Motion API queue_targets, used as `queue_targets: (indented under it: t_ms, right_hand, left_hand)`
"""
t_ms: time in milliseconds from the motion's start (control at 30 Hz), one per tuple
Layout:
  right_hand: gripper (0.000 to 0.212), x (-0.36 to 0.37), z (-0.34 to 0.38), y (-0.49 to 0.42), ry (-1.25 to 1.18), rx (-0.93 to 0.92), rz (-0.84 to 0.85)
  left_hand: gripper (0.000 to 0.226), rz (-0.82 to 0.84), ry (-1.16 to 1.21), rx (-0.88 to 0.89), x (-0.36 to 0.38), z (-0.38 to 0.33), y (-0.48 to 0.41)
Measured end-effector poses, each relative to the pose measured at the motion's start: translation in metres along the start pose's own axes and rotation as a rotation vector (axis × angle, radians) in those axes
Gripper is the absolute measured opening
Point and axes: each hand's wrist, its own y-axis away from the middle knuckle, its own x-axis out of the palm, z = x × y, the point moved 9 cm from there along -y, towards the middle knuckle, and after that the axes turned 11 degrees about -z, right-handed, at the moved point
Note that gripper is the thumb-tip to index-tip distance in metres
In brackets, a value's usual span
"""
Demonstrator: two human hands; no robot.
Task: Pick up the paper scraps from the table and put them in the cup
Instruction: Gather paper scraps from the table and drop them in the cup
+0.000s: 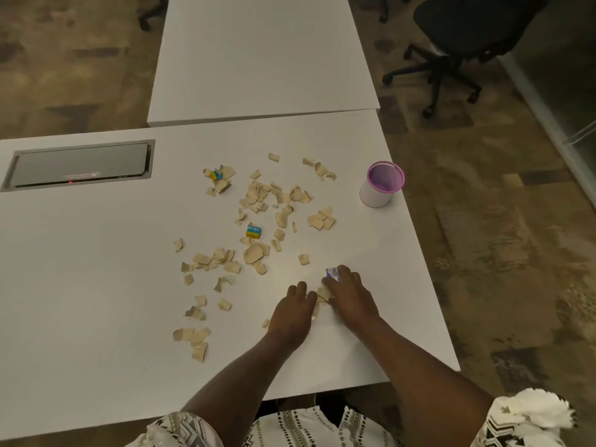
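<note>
Several tan paper scraps (254,253) lie scattered over the middle of the white table (96,269). A white cup (382,183) with a pink inside stands upright near the table's right edge. My left hand (295,312) and my right hand (350,296) lie palm down side by side near the front of the table, with a small heap of scraps (323,293) between them. My right hand's fingers curl over the scraps and touch a small purple and white piece (333,273). Whether my left hand's fingertips hold a scrap is hidden.
A blue and yellow wrapper (253,231) lies among the scraps, another (216,175) further back. A grey cable hatch (80,164) is set into the table at the left. A second white table (258,59) adjoins behind. A black office chair (458,43) stands at the right.
</note>
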Motion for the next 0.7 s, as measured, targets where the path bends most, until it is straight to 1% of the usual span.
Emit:
queue_targets:
  t_ms: [33, 67, 133, 200, 267, 333, 400, 433, 467, 567, 700]
  right_hand:
    - [0.019, -0.004, 0.003, -0.003, 0.024, -0.025, -0.025]
    - [0.016, -0.008, 0.003, -0.005, 0.041, -0.039, -0.053]
    - [0.022, -0.01, 0.003, -0.01, 0.009, -0.053, -0.071]
    - [0.022, -0.012, 0.001, -0.014, -0.011, -0.051, -0.076]
    - [0.022, -0.012, 0.001, -0.015, 0.014, -0.075, -0.068]
    - [0.023, -0.013, 0.0, -0.017, 0.04, -0.087, -0.073]
    - [0.013, -0.014, -0.007, -0.018, 0.008, -0.061, -0.077]
    - [0.013, -0.013, -0.011, -0.018, -0.05, -0.037, -0.067]
    - [0.016, -0.014, -0.012, -0.019, -0.066, -0.053, -0.084]
    - [0.025, -0.025, -0.02, -0.022, -0.139, -0.015, -0.139]
    - [0.029, -0.034, -0.031, -0.028, -0.276, 0.1, -0.144]
  left_hand:
    - [0.024, -0.003, 0.008, -0.011, 0.0, 0.001, -0.002]
    - [0.024, -0.005, 0.014, -0.024, 0.0, 0.002, -0.004]
    - [0.028, -0.012, 0.024, -0.063, -0.001, 0.005, -0.009]
    - [0.035, -0.045, 0.038, -0.075, -0.006, 0.006, -0.013]
    - [0.043, -0.081, 0.066, -0.016, -0.012, 0.0, -0.016]
    - [0.055, -0.091, 0.089, 0.082, -0.016, -0.009, -0.018]
    - [0.067, -0.063, 0.087, 0.146, -0.013, -0.014, -0.019]
    - [0.07, -0.039, 0.079, 0.158, -0.01, -0.014, -0.019]
    - [0.072, -0.012, 0.065, 0.17, -0.006, -0.013, -0.02]
    - [0.071, 0.033, -0.006, 0.251, 0.001, -0.015, -0.021]
    - [0.057, 0.009, -0.022, 0.319, -0.001, -0.021, -0.024]
